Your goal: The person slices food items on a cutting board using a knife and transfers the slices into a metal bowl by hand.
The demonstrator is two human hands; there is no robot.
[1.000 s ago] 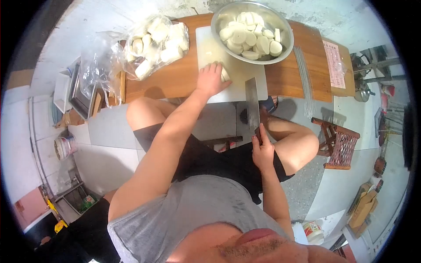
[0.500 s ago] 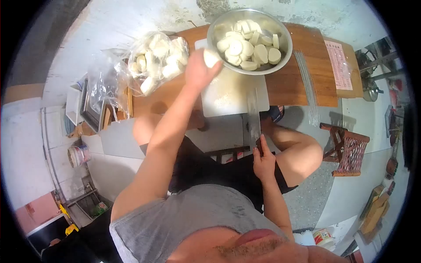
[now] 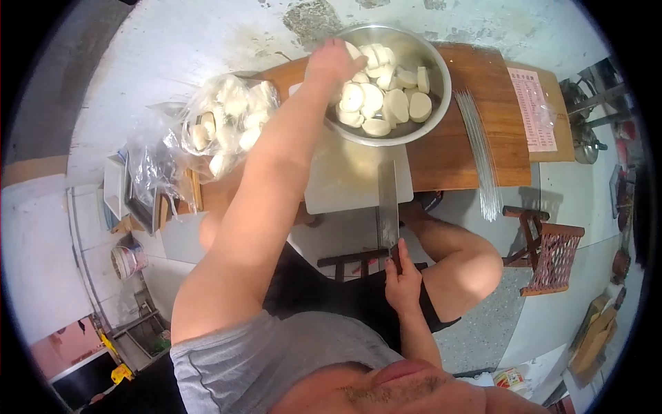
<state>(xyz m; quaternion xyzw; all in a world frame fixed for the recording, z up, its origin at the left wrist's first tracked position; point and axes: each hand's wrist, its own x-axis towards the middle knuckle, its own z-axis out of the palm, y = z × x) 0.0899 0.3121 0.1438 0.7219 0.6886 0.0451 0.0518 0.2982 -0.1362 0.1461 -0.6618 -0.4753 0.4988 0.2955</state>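
Note:
My left hand [image 3: 333, 64] is at the left rim of a steel bowl [image 3: 441, 103], its fingers curled around a white bun-like piece [image 3: 353, 50] that is partly hidden. Several thick pale slices [image 3: 396, 105] of the same kind lie in the bowl. My right hand [image 3: 404, 279] grips the handle of a cleaver [image 3: 388, 203] low in front of me. The broad blade points away from me, its tip over the near edge of a white cutting board [image 3: 352, 186]. The bowl stands partly over the board's far end.
Left of the board, a clear plastic bag [image 3: 227, 117] holds more white pieces. Thin metal skewers [image 3: 478, 155] lie at the right of the wooden table [image 3: 441, 162], near a pink printed sheet [image 3: 532, 110]. A folding stool [image 3: 552, 255] stands on the floor to the right.
My left hand has moved up and slightly right, from above the board to the bowl with the white piece. My right hand still holds the cleaver low, with the view shifted a little.

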